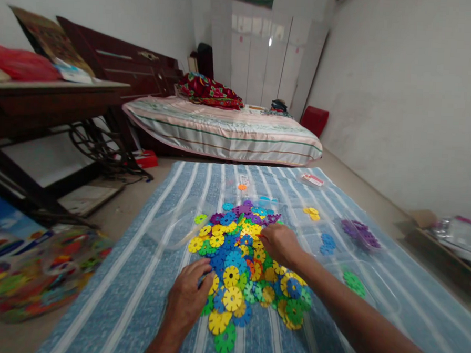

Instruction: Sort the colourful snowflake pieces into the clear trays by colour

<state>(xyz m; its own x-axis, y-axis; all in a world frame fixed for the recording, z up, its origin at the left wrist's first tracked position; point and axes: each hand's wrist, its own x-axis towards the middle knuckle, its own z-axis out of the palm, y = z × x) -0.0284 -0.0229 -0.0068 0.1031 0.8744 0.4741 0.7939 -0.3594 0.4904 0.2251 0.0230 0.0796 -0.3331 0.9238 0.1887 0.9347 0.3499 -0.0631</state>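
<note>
on the striped cloth (pixel 135 276), both hands (pixel 185 300) (pixel 280 243) touching plastic discs (pixel 237 261)

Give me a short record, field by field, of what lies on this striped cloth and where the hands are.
Surface: blue-and-white striped cloth spread on the floor
Pile: heap of flat notched plastic discs, yellow, blue, green, purple, orange
Left hand: palm down on the heap's near left edge
Right hand: fingers on discs at the heap's far right side
Set apart, right of heap: small groups of yellow discs, blue discs, purple discs, green discs
Behind: bed with striped cover
</note>
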